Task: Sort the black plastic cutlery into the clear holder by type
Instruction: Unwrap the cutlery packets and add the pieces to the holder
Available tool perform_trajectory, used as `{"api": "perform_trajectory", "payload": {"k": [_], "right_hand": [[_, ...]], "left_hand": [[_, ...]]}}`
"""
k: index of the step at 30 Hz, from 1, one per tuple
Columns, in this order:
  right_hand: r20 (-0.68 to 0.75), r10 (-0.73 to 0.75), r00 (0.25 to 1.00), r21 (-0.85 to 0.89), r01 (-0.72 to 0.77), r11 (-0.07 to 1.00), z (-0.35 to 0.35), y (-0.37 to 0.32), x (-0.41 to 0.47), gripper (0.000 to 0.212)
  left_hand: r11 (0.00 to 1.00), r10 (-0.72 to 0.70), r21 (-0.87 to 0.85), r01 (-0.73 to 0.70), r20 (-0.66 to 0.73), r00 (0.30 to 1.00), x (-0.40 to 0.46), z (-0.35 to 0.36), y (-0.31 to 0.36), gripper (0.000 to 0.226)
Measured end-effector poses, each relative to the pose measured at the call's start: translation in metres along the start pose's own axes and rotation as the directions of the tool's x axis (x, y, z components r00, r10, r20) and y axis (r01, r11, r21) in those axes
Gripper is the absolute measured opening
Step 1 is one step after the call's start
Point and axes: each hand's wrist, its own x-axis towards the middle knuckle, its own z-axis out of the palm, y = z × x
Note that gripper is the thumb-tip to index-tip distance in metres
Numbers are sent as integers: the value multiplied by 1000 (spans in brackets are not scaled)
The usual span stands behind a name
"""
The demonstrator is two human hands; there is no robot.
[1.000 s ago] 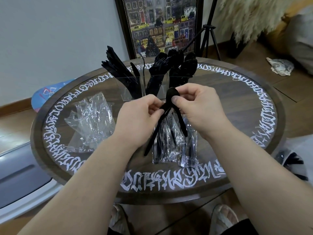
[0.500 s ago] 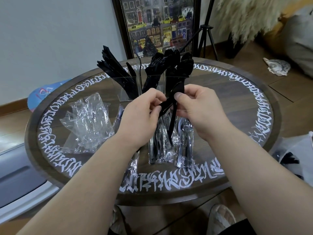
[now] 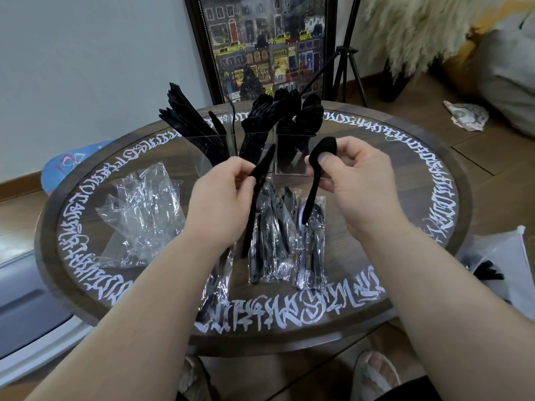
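- Left hand: fingers curled, pinching a black knife near its upper part; blade tip points up toward the clear holder, handle hangs down over the worktop.
- Right hand: thumb and fingers pinching a black spoon just below its bowl; bowl up, handle slanting down and left. A clear gap separates the two hands and the two pieces.
- Clear holder: stands at the far middle of the round worktop, just beyond both hands; knives fan out of the left compartment, forks fill the middle, spoons the right.
- Wrapped cutlery packs: lying in a row below the hands, near the front edge.
- Empty wrappers: crumpled heap on the left part, inside the white lettered ring.
- Open room: bare wood to the right of the holder, out to the rim.
- Framed picture: leans on the wall behind the worktop.
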Motion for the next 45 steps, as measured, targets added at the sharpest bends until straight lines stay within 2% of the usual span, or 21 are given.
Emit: {"api": "perform_trajectory", "payload": {"k": [3, 6, 10, 13, 18, 21, 24, 27, 31, 34, 37, 40, 42, 45], "right_hand": [[22, 22, 1000, 39, -23, 999, 4, 0, -4, 22], [87, 10, 996, 4, -10, 1000, 16, 2, -10, 22], [196, -7, 980, -55, 18, 998, 42, -6, -14, 14], [237, -14, 972, -61, 29, 998, 59, -11, -13, 19], [201, -103, 974, -139, 133, 981, 71, -12, -11, 26], [178, -134, 975, -152, 162, 975, 68, -17, -10, 23], [147, -149, 978, -157, 172, 973, 59, -26, -5, 27], [121, -139, 983, -140, 155, 978, 53, -34, 2, 28], [113, -158, 981, -163, 175, 971, 55, -38, 6, 27], [113, -174, 978, -190, 194, 962, 56, -39, 8, 28], [100, -165, 981, -193, 182, 964, 54, -37, 12, 26], [93, -162, 982, -198, 178, 964, 52, -36, 18, 25], [87, -159, 984, -199, 173, 965, 51, -34, 22, 24], [94, -151, 984, -194, 167, 967, 49, -30, 27, 26]], "left_hand": [[995, -80, -66, 75, -89, 993, 3, -9, 0, 10], [981, -131, -158, 110, -130, 983, 5, -18, 1, 11], [964, -122, -250, 90, -117, 986, 3, -27, 0, 14], [958, -119, -271, 90, -92, 989, 4, -28, -5, 14], [923, -158, -370, 109, -105, 982, 5, -33, -7, 21], [918, -193, -383, 104, -201, 960, 7, -45, -5, 14], [917, -203, -393, 67, -316, 927, 16, -63, -3, 17], [962, -158, -269, 54, -385, 909, 38, -84, -3, 7], [997, -39, -79, 6, -426, 904, 76, -110, 4, 20], [997, -2, 66, 28, -364, 932, 92, -108, 6, 17], [969, -65, 214, 126, -271, 960, 100, -95, -8, 21], [934, -53, 342, 105, -158, 986, 103, -85, -23, 24], [894, -62, 437, 104, -108, 992, 102, -82, -26, 37], [869, -63, 485, 99, -89, 994, 98, -83, -27, 63]]}}
